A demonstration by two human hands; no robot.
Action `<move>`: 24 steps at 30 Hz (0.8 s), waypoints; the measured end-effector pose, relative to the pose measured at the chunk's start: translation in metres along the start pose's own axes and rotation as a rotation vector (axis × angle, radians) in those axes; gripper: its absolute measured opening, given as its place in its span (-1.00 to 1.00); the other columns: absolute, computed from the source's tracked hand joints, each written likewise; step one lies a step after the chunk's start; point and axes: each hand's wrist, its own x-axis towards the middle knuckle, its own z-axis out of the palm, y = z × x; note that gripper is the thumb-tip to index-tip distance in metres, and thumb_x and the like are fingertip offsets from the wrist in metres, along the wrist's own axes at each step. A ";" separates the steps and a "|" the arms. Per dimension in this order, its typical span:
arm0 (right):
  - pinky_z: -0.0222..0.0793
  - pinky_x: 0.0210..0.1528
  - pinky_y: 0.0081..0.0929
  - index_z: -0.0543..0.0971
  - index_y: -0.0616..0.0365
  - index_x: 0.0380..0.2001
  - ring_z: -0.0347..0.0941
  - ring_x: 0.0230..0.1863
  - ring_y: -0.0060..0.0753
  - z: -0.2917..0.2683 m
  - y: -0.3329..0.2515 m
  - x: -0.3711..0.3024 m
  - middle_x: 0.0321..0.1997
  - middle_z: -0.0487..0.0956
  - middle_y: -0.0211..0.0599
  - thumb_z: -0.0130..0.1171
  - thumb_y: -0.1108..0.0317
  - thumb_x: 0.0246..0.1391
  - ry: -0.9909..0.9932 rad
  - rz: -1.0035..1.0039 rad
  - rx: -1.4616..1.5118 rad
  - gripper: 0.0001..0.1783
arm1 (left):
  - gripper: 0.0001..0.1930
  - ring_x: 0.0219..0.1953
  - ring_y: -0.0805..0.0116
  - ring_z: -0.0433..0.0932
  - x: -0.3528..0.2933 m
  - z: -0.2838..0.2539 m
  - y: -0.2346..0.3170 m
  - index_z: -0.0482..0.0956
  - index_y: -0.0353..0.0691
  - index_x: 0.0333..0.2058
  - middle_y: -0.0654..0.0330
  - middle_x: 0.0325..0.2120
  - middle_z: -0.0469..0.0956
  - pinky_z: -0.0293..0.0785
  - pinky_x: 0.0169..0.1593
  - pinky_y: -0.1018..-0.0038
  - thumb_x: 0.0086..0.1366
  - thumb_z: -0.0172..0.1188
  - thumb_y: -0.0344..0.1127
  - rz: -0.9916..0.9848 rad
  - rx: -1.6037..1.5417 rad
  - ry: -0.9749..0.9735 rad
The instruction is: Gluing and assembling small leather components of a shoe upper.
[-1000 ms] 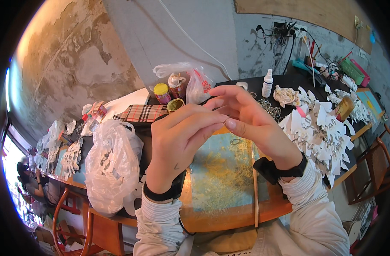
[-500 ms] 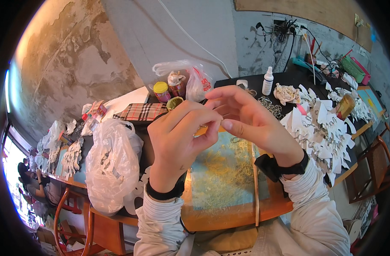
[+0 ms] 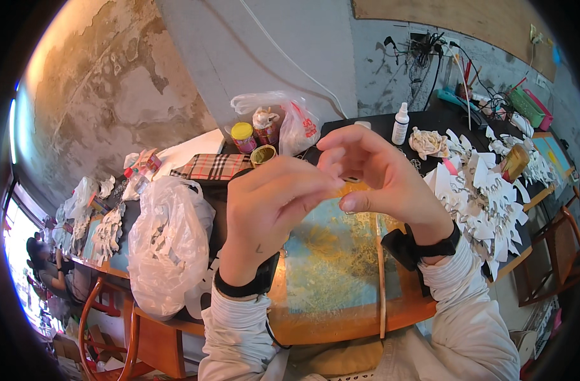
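Note:
My left hand [image 3: 268, 203] is raised over the table, its thumb and fingers pinched together. Whatever lies in the pinch is too small and blurred to name. Close to its fingertips, my right hand [image 3: 391, 184] curves with the thumb apart from the fingers. Nothing shows clearly in the right hand. Below both hands lies a blue work surface [image 3: 322, 286], speckled with gold and yellow, on the wooden table. A thin wooden stick [image 3: 381, 279] runs along its right part. Black bands circle both wrists.
To the left sits a bulging plastic bag [image 3: 169, 247] of white pieces. A yellow-lidded jar [image 3: 242, 136], an open tin [image 3: 263, 155] and a checked case [image 3: 214, 166] stand behind. At right are a white bottle [image 3: 400, 124] and a heap of white cut pieces [image 3: 474, 197].
My right thumb and fingers have drawn slightly apart from the left fingertips. The left hand has turned, its back and knuckles now covering more of the pinch.

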 end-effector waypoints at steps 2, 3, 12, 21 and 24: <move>0.32 0.09 -0.49 0.36 0.19 0.12 0.43 -0.17 -0.62 -0.002 0.001 0.002 -0.16 0.50 -0.42 0.38 0.49 -0.09 -0.011 -0.014 0.028 -0.34 | -0.78 -0.43 0.38 0.61 -0.001 -0.002 0.000 0.66 -0.24 -0.33 0.22 -0.44 0.61 0.53 -0.37 0.57 -0.02 0.35 -0.56 0.044 -0.076 -0.065; 0.33 0.07 -0.49 0.36 0.18 0.11 0.44 -0.21 -0.62 -0.003 0.000 0.001 -0.18 0.51 -0.42 0.38 0.49 -0.09 -0.011 -0.013 0.026 -0.34 | -0.78 -0.43 0.38 0.61 -0.002 -0.002 0.001 0.66 -0.24 -0.33 0.22 -0.44 0.61 0.53 -0.37 0.57 -0.03 0.36 -0.55 0.030 -0.093 -0.082; 0.30 0.01 -0.49 0.36 0.18 0.10 0.45 -0.23 -0.59 -0.008 -0.008 -0.001 -0.31 0.52 -0.44 0.43 0.39 -0.13 -0.008 0.027 -0.069 -0.31 | -0.78 -0.47 0.37 0.57 -0.003 -0.003 0.011 0.67 -0.21 -0.34 0.22 -0.47 0.60 0.47 -0.43 0.54 -0.06 0.34 -0.49 0.058 0.047 -0.158; 0.34 -0.04 -0.56 0.38 0.18 0.10 0.44 -0.24 -0.60 -0.015 -0.003 -0.001 -0.21 0.54 -0.33 0.38 0.51 -0.13 -0.053 0.057 -0.114 -0.34 | -0.72 -0.54 0.36 0.54 -0.001 0.002 0.016 0.60 -0.22 -0.42 0.25 -0.55 0.53 0.42 -0.51 0.51 -0.25 0.32 -0.47 0.191 0.364 -0.161; 0.34 -0.05 -0.56 0.39 0.14 0.11 0.43 -0.24 -0.59 -0.011 -0.005 -0.001 -0.19 0.54 -0.37 0.41 0.49 -0.17 -0.099 0.019 -0.200 -0.30 | -0.77 -0.52 0.43 0.52 -0.004 0.002 0.009 0.56 -0.17 -0.44 0.31 -0.51 0.52 0.40 -0.53 0.55 -0.19 0.31 -0.45 0.208 0.398 -0.122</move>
